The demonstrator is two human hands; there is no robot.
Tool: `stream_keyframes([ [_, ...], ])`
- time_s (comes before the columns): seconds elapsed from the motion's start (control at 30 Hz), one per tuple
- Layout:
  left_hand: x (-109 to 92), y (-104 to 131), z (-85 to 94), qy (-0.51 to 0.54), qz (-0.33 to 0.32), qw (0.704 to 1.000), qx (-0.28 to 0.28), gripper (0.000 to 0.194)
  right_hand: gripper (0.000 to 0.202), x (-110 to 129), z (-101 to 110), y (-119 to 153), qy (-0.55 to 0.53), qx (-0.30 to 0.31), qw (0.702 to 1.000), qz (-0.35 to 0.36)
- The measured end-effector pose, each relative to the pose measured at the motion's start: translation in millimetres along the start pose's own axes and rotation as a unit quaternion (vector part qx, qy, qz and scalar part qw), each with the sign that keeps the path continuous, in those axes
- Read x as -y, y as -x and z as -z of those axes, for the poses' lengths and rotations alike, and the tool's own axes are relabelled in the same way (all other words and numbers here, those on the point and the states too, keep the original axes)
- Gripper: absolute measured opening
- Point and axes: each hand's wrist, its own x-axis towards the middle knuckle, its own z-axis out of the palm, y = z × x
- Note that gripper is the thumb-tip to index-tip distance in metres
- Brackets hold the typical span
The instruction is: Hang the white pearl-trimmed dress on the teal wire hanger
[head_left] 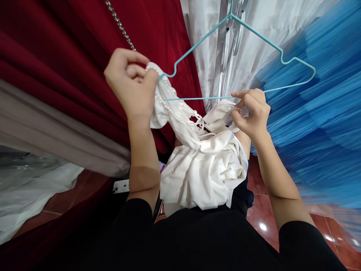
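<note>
Hands both half-curled in pinch grips, raised in front of the torso. Left hand (pixel 132 84): thumb and index closed on white garment (pixel 197 173) at its bead-trimmed edge, other fingers folded in. Right hand (pixel 254 111): thumb and fingers closed on the opposite beaded edge, index up at the lower bar of the light-blue hanger (pixel 230 16); can't tell if it grips the bar too. Hanger's left end runs into the fabric by the left hand; right end is bare, sticking out past the right hand. Garment hangs between both hands, thin lacing (pixel 199 123) at the neckline, rest bunched over the lap. Further out: red drape (pixel 158 30) and silver chain (pixel 121 26) on the left, phone (pixel 121 186) near left elbow, metal pole (pixel 222 56) beyond hanger, blue ruffled fabric (pixel 318 113) on the right, red tile floor (pixel 262 210) below.
</note>
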Motion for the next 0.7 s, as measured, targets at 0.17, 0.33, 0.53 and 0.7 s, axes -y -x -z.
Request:
stream_keyframes([
  [0.17, -52, 6, -25.2, 0.057, -0.061, 0.994, 0.065, 0.032, 0.018, 1, -1, 3, 0.055, 0.005, 0.998, -0.009],
  [0.33, -89, 49, -40.8, 0.093, -0.096, 0.975, 0.175, 0.020, 0.017, -1, -4, 4, 0.028, -0.012, 1.000, 0.006],
  [0.53, -92, 85, -65.9, 0.087, -0.054, 0.960, 0.261, 0.035, 0.009, -11, -4, 19, 0.063, -0.021, 0.998, -0.013],
  [0.7, -86, 84, -60.1, 0.119, -0.045, 0.961, 0.245, 0.040, 0.016, -35, 34, 33, 0.170, -0.207, 0.952, -0.146],
])
